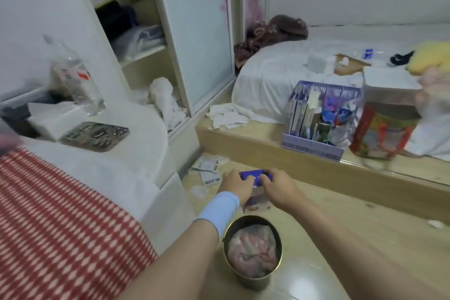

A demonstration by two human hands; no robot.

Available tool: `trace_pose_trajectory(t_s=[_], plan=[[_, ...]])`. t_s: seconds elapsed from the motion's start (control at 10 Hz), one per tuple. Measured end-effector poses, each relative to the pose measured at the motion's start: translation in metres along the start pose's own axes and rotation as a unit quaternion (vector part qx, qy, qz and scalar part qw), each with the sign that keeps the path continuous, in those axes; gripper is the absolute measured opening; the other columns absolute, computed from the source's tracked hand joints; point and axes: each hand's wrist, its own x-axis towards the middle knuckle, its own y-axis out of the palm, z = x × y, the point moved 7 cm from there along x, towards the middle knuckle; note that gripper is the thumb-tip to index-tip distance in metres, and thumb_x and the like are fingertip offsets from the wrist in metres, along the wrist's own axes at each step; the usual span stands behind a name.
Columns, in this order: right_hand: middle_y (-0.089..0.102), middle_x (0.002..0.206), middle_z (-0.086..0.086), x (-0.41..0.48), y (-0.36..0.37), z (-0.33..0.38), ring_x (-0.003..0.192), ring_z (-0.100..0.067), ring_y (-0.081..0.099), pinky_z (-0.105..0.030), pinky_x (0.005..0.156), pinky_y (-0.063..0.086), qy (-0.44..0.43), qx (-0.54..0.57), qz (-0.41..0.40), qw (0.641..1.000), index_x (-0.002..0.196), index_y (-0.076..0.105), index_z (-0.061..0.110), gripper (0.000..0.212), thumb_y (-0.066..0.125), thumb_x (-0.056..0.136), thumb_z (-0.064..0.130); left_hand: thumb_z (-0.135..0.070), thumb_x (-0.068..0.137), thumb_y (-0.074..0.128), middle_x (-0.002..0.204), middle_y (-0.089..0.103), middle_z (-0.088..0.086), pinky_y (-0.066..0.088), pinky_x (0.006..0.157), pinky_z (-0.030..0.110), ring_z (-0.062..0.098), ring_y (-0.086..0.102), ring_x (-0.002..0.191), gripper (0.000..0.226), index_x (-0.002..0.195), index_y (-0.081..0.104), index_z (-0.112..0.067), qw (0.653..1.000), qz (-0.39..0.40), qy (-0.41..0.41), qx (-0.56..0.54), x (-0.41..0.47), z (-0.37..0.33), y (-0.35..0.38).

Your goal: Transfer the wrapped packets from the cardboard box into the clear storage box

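Both hands: left hand (234, 184) and right hand (277, 186) each pinch an end of one blue packet (253, 174), fingers curled on it.
Packet axis: left-to-right, slung between the two hands, low over the floor (341, 226).
Nearer hand: dead even, I'd say.
Destination: something see-through (257, 200) with purple in it sits right under the packet; can't tell if that's the clear storage box.

Soft, even white light fills the frame, fairly bright, with only faint shadows. At the grip, where the left hand (234, 184) and right hand (280, 187) hold a small blue object (253, 175), detail is moderately sharp. Below the grip the floor (365, 238) shows pale glare. Far left and far right of it, edges smear and wardrobe (199, 31) lines bow.
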Motion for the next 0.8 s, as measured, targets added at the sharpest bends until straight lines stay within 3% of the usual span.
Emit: trace_pose_trajectory(t_s=[0.1, 0.2, 0.3, 0.4, 0.5, 0.6, 0.7, 0.8], plan=[[0.068, 0.114, -0.012, 0.006, 0.046, -0.054, 0.091, -0.025, 0.062, -0.026, 0.067, 0.04, 0.04, -0.001, 0.059, 0.997, 0.116, 0.066, 0.012, 0.032, 0.047, 0.098, 0.03, -0.038, 0.093, 0.048, 0.122, 0.059, 0.016, 0.039, 0.07, 0.031, 0.027, 0.055, 0.084, 0.039, 0.111, 0.06, -0.006, 0.997, 0.045, -0.051, 0.023, 0.021, 0.044, 0.046], [0.067, 0.11, -0.013, 0.007, 0.09, -0.096, 0.09, -0.026, 0.062, -0.031, 0.076, 0.045, 0.086, -0.007, 0.103, 0.991, 0.106, 0.066, 0.015, 0.027, 0.046, 0.097, 0.032, -0.038, 0.095, 0.047, 0.118, 0.064, 0.018, 0.043, 0.072, 0.032, 0.034, 0.063, 0.099, 0.041, 0.112, 0.062, -0.003, 0.992, 0.086, -0.09, 0.031, 0.035, 0.083, 0.08], [0.066, 0.113, -0.016, 0.01, 0.126, -0.125, 0.099, -0.03, 0.063, -0.029, 0.078, 0.042, 0.12, -0.019, 0.138, 0.983, 0.107, 0.065, 0.014, 0.029, 0.045, 0.098, 0.032, -0.035, 0.097, 0.047, 0.125, 0.064, 0.02, 0.05, 0.087, 0.038, 0.037, 0.062, 0.111, 0.043, 0.123, 0.061, -0.005, 0.984, 0.129, -0.121, 0.031, 0.046, 0.117, 0.11], [0.059, 0.134, -0.019, 0.008, 0.147, -0.139, 0.12, -0.031, 0.057, -0.029, 0.09, 0.042, 0.139, -0.035, 0.173, 0.974, 0.133, 0.056, 0.006, 0.043, 0.043, 0.101, 0.033, -0.04, 0.096, 0.05, 0.149, 0.047, 0.012, 0.042, 0.102, 0.035, 0.03, 0.05, 0.131, 0.061, 0.149, 0.039, -0.011, 0.971, 0.182, -0.152, 0.017, 0.049, 0.14, 0.132], [0.04, 0.157, -0.013, 0.006, 0.159, -0.148, 0.142, -0.028, 0.04, -0.028, 0.109, 0.032, 0.138, -0.042, 0.2, 0.969, 0.155, 0.03, 0.004, 0.059, 0.042, 0.104, 0.033, -0.042, 0.097, 0.052, 0.159, 0.033, 0.009, 0.035, 0.11, 0.033, 0.029, 0.038, 0.142, 0.076, 0.157, 0.016, -0.014, 0.96, 0.219, -0.172, 0.023, 0.05, 0.162, 0.141], [0.047, 0.15, -0.016, 0.005, 0.156, -0.152, 0.137, -0.03, 0.045, -0.03, 0.107, 0.036, 0.138, -0.061, 0.192, 0.97, 0.149, 0.04, 0.006, 0.05, 0.038, 0.106, 0.031, -0.042, 0.097, 0.047, 0.154, 0.041, 0.01, 0.034, 0.112, 0.033, 0.03, 0.043, 0.136, 0.063, 0.152, 0.033, -0.015, 0.962, 0.209, -0.172, 0.036, 0.051, 0.179, 0.131], [0.043, 0.154, -0.013, 0.006, 0.149, -0.147, 0.14, -0.028, 0.042, -0.029, 0.109, 0.034, 0.132, -0.041, 0.176, 0.975, 0.153, 0.037, 0.009, 0.053, 0.041, 0.104, 0.03, -0.05, 0.092, 0.047, 0.141, 0.055, 0.007, 0.041, 0.106, 0.035, 0.028, 0.053, 0.124, 0.062, 0.141, 0.047, -0.013, 0.967, 0.201, -0.157, 0.0, 0.05, 0.175, 0.118], [0.048, 0.151, -0.009, 0.007, 0.142, -0.137, 0.136, -0.025, 0.047, -0.028, 0.109, 0.038, 0.112, 0.003, 0.14, 0.984, 0.148, 0.046, 0.011, 0.05, 0.045, 0.101, 0.029, -0.04, 0.097, 0.048, 0.133, 0.056, 0.002, 0.043, 0.095, 0.029, 0.021, 0.057, 0.111, 0.051, 0.142, 0.046, -0.016, 0.978, 0.154, -0.135, -0.04, 0.051, 0.162, 0.101]])
